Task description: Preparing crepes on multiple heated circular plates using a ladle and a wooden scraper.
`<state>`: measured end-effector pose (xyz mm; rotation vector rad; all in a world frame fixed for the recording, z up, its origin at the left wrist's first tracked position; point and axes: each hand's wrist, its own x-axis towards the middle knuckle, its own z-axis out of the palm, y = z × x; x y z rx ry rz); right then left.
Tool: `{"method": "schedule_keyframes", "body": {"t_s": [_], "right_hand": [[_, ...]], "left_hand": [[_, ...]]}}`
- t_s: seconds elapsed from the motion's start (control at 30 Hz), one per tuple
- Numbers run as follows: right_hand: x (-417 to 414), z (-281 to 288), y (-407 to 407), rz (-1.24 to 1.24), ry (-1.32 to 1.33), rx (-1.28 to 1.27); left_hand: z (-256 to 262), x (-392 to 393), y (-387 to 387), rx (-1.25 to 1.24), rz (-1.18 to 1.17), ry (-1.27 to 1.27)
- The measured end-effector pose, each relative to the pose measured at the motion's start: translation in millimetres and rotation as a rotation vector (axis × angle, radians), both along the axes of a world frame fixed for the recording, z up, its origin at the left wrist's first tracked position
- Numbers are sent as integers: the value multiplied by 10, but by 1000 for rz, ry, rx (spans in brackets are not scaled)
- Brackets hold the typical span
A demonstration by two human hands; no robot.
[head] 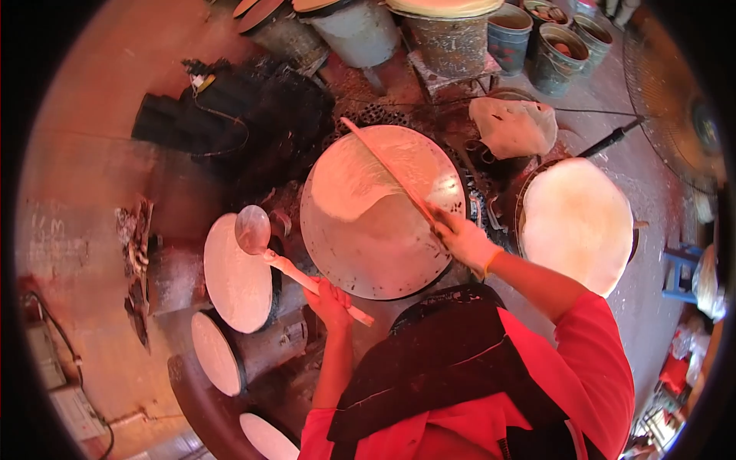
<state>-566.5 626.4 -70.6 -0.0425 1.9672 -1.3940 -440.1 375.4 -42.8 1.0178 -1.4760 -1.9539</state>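
Note:
A round griddle (376,253) lies before me, its upper part covered by pale batter (345,178). My right hand (466,241), in a light glove, is closed on one end of a long, thin spreading stick (391,169), which crosses the batter diagonally. At the left, my left hand (329,303) grips the wooden handle of a ladle (253,230). The ladle's bowl overlaps a tall bucket of batter (238,282) in view. A large pale flatbread (578,227) lies on a round support to the right of the griddle.
More batter buckets (215,353) stand at the lower left, and several metal buckets (558,60) at the top. Dark cylinders (167,121) lie at the upper left. A folded flatbread (513,127) lies at the upper right, near a large fan (673,109). A blue stool (681,273) is far right.

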Motion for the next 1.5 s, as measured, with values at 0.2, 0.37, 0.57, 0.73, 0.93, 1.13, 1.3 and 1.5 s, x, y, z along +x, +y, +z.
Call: {"method": "schedule_keyframes", "body": {"t_s": [0.2,0.37,0.57,0.73,0.93,1.13,1.3,1.5], "right_hand": [[-332,392,31,688,213,294],[-425,129,299,733,331,224],[-839,224,70,688,173,204],[-949,201,398,1026,254,104],[-1252,264,77,770,123,100],[-1408,224,361,1159,133,55],[-1549,373,79,806,-181,121],[-1754,296,232,1264,221,166]], "left_hand": [[68,-6,244,-27,178,91],[87,22,288,-67,276,27],[-85,133,334,-23,405,-73],[-137,290,228,7,484,-95],[-199,297,246,-2,556,-137],[-192,391,260,26,623,-163],[-241,301,277,6,627,-223],[-253,295,263,91,636,-172]]}}
